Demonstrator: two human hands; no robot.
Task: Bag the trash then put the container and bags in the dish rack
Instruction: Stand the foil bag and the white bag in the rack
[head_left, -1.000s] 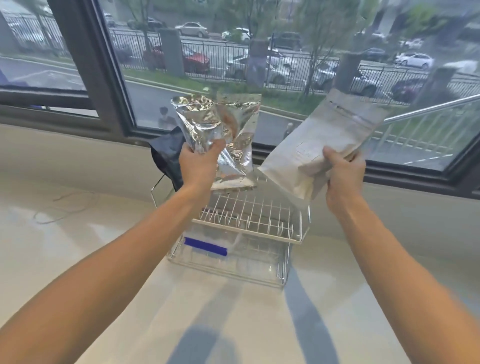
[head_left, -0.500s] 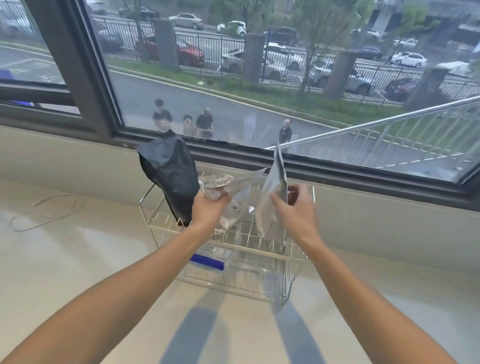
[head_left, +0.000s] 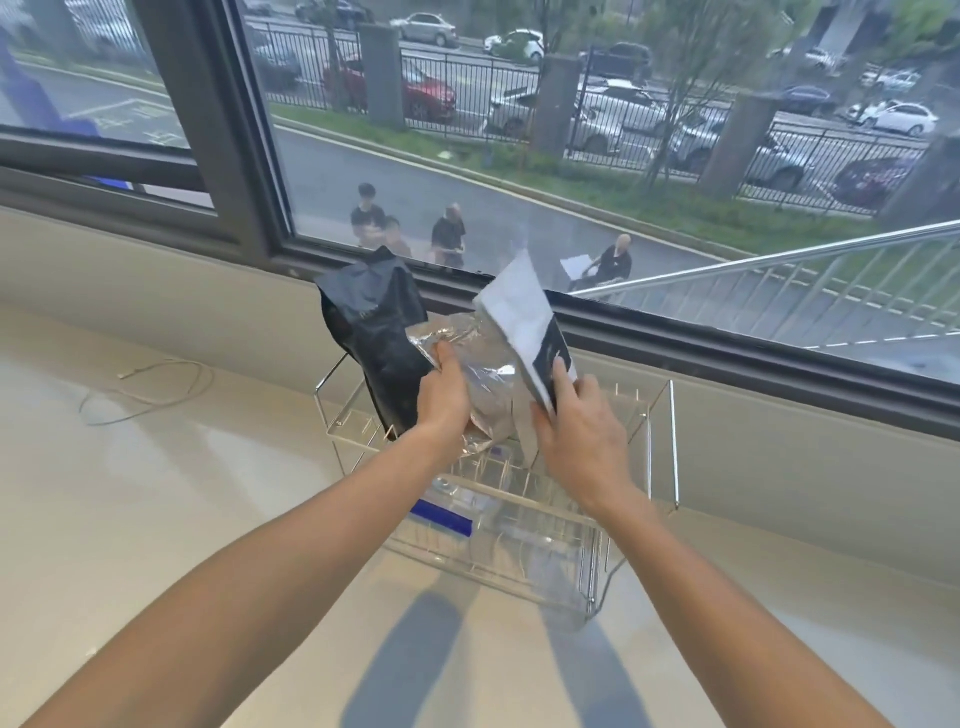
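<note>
Crinkling under the left hand, the silver foil bag stood in the dish rack at its back middle, between the black bag and white bag. It looked light, limp and slippery, best pinched at its top seam. Left fingers gripped that foil; the right hand pinched the white bag's lower edge.

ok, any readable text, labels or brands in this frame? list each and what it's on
None legible.
Black bag: faint small mark mid-face, too blurred to read.
White bag: dark panel near its lower edge, no print resolvable.
Silver bag: bare foil, no text seen.
Blue strip on the lower tier of the dish rack: no lettering visible.
Left hand holds the silver bag, right hand the white bag.
</note>
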